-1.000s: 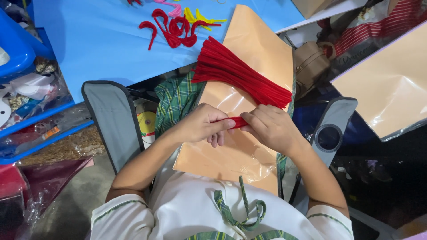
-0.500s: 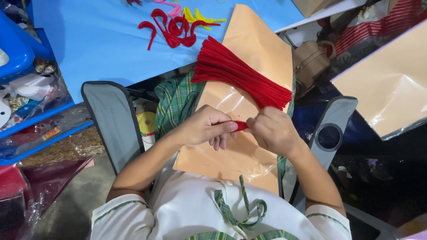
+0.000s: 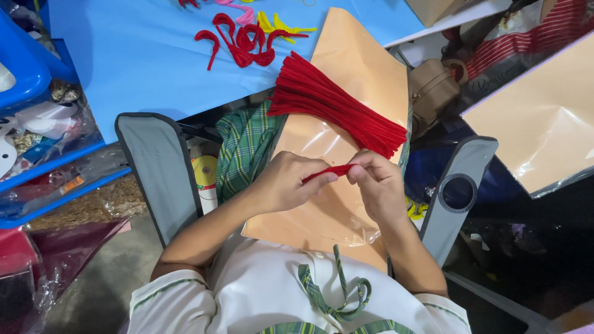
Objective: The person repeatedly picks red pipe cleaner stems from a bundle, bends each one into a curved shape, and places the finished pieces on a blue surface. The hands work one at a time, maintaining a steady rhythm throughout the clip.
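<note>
Mostly hidden, red pipe cleaner (image 3: 327, 171) pinched between left hand (image 3: 289, 184) and right hand (image 3: 377, 183)

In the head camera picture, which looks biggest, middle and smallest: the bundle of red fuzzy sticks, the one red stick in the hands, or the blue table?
1. blue table
2. bundle of red fuzzy sticks
3. single red stick, pinched between left hand and right hand

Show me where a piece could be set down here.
Bare blue tabletop left of the bent red shapes. Bare orange sheet above the red stem bundle. Crowded where left hand and right hand pinch one red stem.
</note>
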